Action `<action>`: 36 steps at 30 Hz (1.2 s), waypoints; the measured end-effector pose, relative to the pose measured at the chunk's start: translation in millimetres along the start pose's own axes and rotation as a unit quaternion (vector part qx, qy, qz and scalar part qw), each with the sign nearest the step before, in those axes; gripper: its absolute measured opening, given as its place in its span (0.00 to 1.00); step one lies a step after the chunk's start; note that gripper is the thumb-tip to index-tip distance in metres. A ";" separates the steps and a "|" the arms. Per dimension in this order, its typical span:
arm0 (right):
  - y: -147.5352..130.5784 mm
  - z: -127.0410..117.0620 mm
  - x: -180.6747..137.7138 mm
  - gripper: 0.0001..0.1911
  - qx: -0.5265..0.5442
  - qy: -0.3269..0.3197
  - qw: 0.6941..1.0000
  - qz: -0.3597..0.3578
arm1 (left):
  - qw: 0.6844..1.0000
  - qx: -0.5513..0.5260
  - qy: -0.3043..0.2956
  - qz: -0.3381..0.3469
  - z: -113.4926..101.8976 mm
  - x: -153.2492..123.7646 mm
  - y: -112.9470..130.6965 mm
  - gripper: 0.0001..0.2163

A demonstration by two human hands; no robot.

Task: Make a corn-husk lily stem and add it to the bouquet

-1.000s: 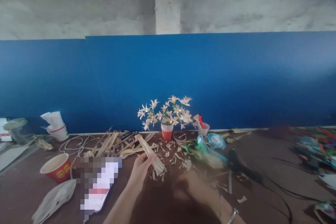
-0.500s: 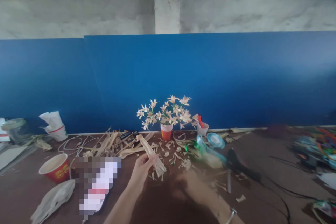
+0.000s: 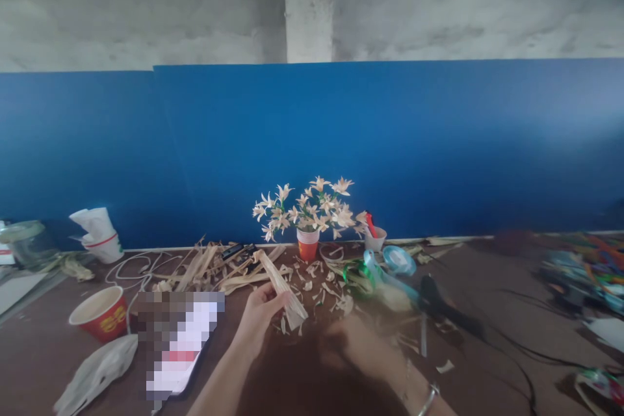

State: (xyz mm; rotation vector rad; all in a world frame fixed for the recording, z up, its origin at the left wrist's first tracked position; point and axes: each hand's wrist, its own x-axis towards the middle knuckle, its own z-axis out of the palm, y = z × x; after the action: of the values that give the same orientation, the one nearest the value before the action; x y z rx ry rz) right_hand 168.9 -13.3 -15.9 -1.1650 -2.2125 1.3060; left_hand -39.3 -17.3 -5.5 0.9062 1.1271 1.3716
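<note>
My left hand [image 3: 262,313] pinches a pale, dry corn husk [image 3: 294,312] between thumb and fingers. The husk slants over the table, its wider ribbed end toward me. My right hand [image 3: 351,342] hovers to the right of it, near the middle of the table. Its fingers are smeared, so what they hold, if anything, cannot be made out. Small cut husk pieces [image 3: 344,304] lie scattered beyond both hands. Behind them stands a red and white paper cup [image 3: 308,246] with husk-coloured flowers [image 3: 312,208] on green stems.
Left of my hands lie a pixelated phone-like slab [image 3: 182,354], a red paper bowl [image 3: 100,315] and a husk heap [image 3: 202,266]. To the right are a blue ribbon roll [image 3: 400,260], a dark blurred tool [image 3: 448,309] with a cord, and a white cup [image 3: 375,240].
The view has shifted very slightly. My left hand keeps hold of the husk in nearly the same place, and my right hand stays blurred beside it.
</note>
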 end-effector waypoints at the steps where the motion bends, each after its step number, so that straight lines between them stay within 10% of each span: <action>1: 0.3 -0.3 -0.5 0.08 -0.001 0.001 1.000 0.003 | 1.000 -0.003 0.002 -0.005 -0.4 0.3 -0.3 0.12; 36: 2.0 -2.9 3.7 0.07 -0.060 0.076 0.995 -0.034 | 0.992 -0.110 0.055 -0.023 9.5 0.8 -21.0 0.13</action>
State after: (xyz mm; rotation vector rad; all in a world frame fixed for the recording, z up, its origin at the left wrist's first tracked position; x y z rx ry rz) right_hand 169.4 -8.2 -16.5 -1.1799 -2.2243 1.0333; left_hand -24.7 -16.1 -23.3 0.6489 1.0473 1.4885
